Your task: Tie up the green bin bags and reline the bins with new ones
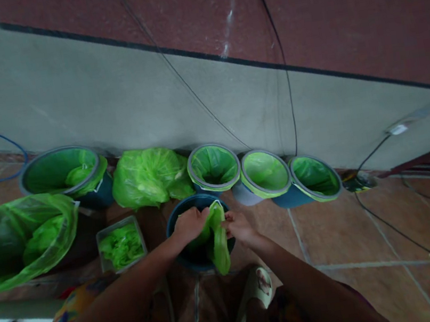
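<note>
A green plastic bag (219, 241) hangs bunched between my two hands, over a dark blue bucket (174, 210) on the tiled floor. My left hand (190, 224) is closed on the bag's upper edge, thumb towards the right. On the other side my right hand (239, 226) pinches the same edge with its fingertips. The lower part of the bag droops in front of the bucket's near rim. Some of the bucket's inside is hidden by my left hand and the bag.
Along the wall stand several bag-lined bins, including a grey-rimmed one (235, 166) and a large one (26, 178). A full green bag (142, 177) lies between them. Left are a tub of green plastic (140, 231) and an open bag (75, 225). Cables (409, 247) cross the floor at right.
</note>
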{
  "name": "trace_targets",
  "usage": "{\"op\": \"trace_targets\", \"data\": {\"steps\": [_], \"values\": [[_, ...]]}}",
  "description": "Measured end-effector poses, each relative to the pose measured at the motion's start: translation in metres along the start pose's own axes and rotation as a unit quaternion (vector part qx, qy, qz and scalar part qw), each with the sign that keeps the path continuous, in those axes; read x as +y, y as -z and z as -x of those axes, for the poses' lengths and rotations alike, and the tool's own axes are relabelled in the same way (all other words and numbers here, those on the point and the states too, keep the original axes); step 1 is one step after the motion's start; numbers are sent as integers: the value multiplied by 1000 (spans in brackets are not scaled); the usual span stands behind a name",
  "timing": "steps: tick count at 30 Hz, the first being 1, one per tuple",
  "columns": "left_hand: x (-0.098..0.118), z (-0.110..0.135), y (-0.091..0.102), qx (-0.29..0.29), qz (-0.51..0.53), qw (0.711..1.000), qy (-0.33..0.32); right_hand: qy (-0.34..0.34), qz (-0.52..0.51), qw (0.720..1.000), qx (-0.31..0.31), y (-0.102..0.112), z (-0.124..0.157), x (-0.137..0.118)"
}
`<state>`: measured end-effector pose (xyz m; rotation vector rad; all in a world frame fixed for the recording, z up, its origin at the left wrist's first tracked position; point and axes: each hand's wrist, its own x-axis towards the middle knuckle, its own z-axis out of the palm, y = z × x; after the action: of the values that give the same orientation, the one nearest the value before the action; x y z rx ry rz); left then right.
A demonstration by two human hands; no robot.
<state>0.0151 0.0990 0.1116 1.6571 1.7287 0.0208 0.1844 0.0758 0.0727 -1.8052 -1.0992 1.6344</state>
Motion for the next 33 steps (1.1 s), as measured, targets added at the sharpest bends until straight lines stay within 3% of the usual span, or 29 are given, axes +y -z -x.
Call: {"op": "trace_targets", "data": {"steps": [1,3,11,16,20,22,25,29,31,33], "values": [[0,0,-2,-54,25,998,4,-10,-10,1000,-17,-2,2,0],[-2,0,-7,-106,68,992,13,-13,-13,998,-63,-7,6,2],[-22,-11,-18,-182,28,982,-42,-5,66,984,-166,-9,11,15],[-25,-16,-14,-92,-61,992,-56,31,156,969,-192,0,12,14],[-23,-17,-6,37,-136,986,-87,10,323,889,-326,7,21,8],[-22,-16,-6,53,-149,981,-107,23,346,870,-350,8,23,6],[-20,-15,-10,76,-126,985,-88,48,293,904,-306,10,20,5],[-16,-14,-10,111,-112,987,28,-2,216,947,-237,12,11,4],[-14,-12,-10,51,-91,993,53,-8,207,953,-222,11,10,5],[-13,-7,-14,-60,-1,996,61,18,204,953,-222,8,12,7]]}}
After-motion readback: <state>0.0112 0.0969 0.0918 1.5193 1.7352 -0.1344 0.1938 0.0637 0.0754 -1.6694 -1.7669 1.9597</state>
